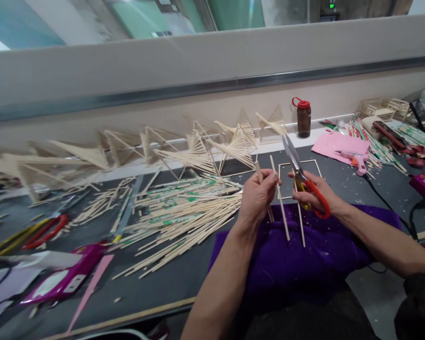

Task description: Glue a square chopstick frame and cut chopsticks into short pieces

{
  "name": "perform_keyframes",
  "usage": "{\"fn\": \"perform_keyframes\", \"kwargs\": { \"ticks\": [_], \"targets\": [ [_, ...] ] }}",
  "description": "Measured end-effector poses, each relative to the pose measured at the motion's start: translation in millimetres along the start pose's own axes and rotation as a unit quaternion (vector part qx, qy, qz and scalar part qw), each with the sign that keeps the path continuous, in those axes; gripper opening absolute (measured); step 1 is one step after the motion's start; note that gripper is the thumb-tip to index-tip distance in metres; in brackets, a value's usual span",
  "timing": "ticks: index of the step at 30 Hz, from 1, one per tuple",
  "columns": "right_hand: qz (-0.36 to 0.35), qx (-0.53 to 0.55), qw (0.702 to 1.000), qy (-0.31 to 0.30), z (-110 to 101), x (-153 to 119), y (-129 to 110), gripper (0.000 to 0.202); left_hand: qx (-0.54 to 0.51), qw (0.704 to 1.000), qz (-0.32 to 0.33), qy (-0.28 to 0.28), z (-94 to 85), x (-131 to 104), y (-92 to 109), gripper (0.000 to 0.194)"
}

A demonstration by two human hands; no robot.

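Note:
My left hand [258,194], fingers closed, holds a thin wooden stick [269,210]. Another stick [283,210] slants down beside its fingertips. Orange-and-yellow-handled scissors [298,169] are in my right hand [317,189], blades pointing up and slightly parted. A further stick [301,226] hangs below the right hand; whether the fingers grip it is hidden. Both hands are above a purple cloth [304,269] with small pale scraps on it. Behind the scissors, a thin stick rectangle [307,161] lies on the dark tabletop.
A large pile of sticks [184,222] lies left of my hands. Fan-shaped stick models [233,146] line the wall. A red-capped bottle [303,120] and pink glue gun [356,159] with its cable are at right. Another pair of scissors [46,236] lies far left.

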State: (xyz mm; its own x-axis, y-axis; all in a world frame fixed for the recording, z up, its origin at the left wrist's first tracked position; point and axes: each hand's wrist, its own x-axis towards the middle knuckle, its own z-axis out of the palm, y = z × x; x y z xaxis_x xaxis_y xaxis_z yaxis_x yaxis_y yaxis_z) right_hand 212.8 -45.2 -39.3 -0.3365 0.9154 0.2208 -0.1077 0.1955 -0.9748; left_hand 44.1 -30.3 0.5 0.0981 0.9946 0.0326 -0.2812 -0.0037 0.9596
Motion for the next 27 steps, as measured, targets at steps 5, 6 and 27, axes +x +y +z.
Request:
{"fn": "perform_keyframes", "kwargs": {
  "ticks": [5, 6, 27],
  "targets": [
    [0.030, -0.028, 0.998, -0.041, 1.4, -3.1, -7.7, 0.051, -0.043, 0.999, -0.022, 0.025, -19.4, 7.4, 6.3, 0.039],
    [0.034, -0.034, 0.998, -0.047, 2.3, -3.2, -8.0, 0.050, -0.054, 0.998, -0.023, 0.029, -24.1, 9.4, 7.2, 0.039],
    [-0.095, -0.179, 0.979, -0.003, 6.6, -8.0, 6.5, 0.043, -0.005, 0.967, 0.202, 0.159, -47.4, 25.2, 1.2, 0.016]
  ]
}}
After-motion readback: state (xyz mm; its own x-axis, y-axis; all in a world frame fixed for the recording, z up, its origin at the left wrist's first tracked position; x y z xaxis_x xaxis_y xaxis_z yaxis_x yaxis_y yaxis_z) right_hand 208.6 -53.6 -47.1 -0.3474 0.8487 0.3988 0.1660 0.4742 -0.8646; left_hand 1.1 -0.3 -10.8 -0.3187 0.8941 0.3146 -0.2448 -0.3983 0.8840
